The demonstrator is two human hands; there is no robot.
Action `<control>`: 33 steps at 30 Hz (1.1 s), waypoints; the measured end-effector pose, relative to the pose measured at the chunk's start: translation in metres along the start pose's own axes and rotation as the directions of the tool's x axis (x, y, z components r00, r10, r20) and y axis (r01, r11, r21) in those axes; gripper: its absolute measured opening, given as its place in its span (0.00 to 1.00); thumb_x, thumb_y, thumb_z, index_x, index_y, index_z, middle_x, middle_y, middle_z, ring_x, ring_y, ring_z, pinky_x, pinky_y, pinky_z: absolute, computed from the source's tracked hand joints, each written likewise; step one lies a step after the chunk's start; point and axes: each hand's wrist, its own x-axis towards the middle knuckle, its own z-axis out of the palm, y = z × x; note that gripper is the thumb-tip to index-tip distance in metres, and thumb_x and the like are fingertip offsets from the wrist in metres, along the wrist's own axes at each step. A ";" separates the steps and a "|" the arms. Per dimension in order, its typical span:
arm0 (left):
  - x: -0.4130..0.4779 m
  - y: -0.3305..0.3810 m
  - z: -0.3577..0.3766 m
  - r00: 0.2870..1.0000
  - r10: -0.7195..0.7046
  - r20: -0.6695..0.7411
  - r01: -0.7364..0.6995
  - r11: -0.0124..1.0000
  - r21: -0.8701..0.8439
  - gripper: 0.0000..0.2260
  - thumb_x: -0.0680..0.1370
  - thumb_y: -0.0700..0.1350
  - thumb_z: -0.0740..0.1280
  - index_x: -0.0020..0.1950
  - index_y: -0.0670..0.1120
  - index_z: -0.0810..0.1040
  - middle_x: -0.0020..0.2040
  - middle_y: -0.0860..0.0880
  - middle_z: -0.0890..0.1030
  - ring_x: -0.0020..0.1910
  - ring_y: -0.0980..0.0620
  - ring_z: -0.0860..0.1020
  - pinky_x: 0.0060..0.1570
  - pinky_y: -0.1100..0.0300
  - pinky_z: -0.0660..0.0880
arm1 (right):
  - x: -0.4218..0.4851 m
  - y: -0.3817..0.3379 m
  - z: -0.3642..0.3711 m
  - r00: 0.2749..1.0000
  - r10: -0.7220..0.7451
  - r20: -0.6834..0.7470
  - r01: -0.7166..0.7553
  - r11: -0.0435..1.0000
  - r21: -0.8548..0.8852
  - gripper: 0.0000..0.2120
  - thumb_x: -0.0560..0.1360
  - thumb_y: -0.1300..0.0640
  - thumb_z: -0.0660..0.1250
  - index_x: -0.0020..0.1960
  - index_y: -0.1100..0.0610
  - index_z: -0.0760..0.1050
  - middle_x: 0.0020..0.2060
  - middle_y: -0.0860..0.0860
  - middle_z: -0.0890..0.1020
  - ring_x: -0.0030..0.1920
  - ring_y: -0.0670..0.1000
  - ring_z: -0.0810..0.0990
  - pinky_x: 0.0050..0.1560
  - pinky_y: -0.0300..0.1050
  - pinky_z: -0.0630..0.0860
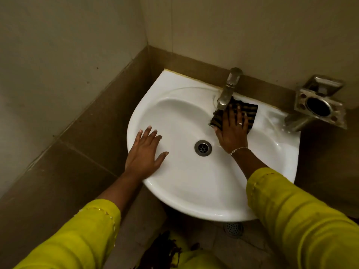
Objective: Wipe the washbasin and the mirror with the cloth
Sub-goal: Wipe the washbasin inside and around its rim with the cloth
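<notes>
A white washbasin (186,183) hangs in the corner of a tiled wall, with a metal drain (203,148) in its bowl. My right hand (232,131) presses a dark striped cloth (250,111) flat against the basin's back right slope, just below the metal tap (227,92). Its fingers lie straight and spread over the cloth. My left hand (144,154) rests flat on the basin's left rim with the fingers spread. No mirror is in view.
A metal soap and tumbler holder (318,105) juts from the wall right of the basin. Brown tiled walls close in on the left and behind. A floor drain (233,229) shows below the basin's front edge.
</notes>
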 end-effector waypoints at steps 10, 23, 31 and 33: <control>-0.002 0.004 -0.006 0.989 -0.072 -0.128 0.064 0.996 -0.063 0.29 0.76 0.57 0.55 0.69 0.38 0.65 0.70 0.38 0.67 0.72 0.42 0.58 0.72 0.52 0.43 | 0.026 -0.062 0.010 0.972 -0.234 -0.003 0.234 0.972 -0.009 0.27 0.75 0.56 0.60 0.71 0.63 0.60 0.70 0.60 0.66 0.70 0.64 0.64 0.68 0.60 0.58; -0.002 0.004 -0.006 0.982 -0.125 -0.142 0.105 0.984 -0.141 0.30 0.78 0.55 0.54 0.73 0.37 0.55 0.73 0.39 0.59 0.73 0.50 0.49 0.72 0.55 0.42 | 0.087 -0.138 -0.002 0.824 -0.534 0.191 0.535 0.843 0.049 0.28 0.81 0.52 0.50 0.75 0.59 0.42 0.76 0.56 0.43 0.75 0.58 0.41 0.73 0.53 0.39; -0.003 0.004 -0.007 0.954 -0.242 -0.176 0.217 0.965 -0.147 0.31 0.78 0.57 0.51 0.74 0.39 0.50 0.75 0.40 0.55 0.74 0.47 0.49 0.72 0.51 0.38 | 0.075 -0.153 0.018 0.951 -0.302 0.073 0.284 0.940 0.189 0.31 0.75 0.45 0.42 0.75 0.56 0.46 0.75 0.60 0.47 0.75 0.62 0.43 0.71 0.61 0.37; -0.003 0.004 -0.007 0.947 -0.260 -0.187 0.228 0.958 -0.176 0.31 0.78 0.56 0.51 0.74 0.38 0.50 0.75 0.40 0.54 0.74 0.47 0.49 0.72 0.52 0.38 | 0.077 -0.164 0.019 0.963 -0.259 0.078 0.236 0.946 0.223 0.34 0.73 0.42 0.35 0.75 0.56 0.46 0.75 0.60 0.47 0.75 0.63 0.43 0.70 0.63 0.37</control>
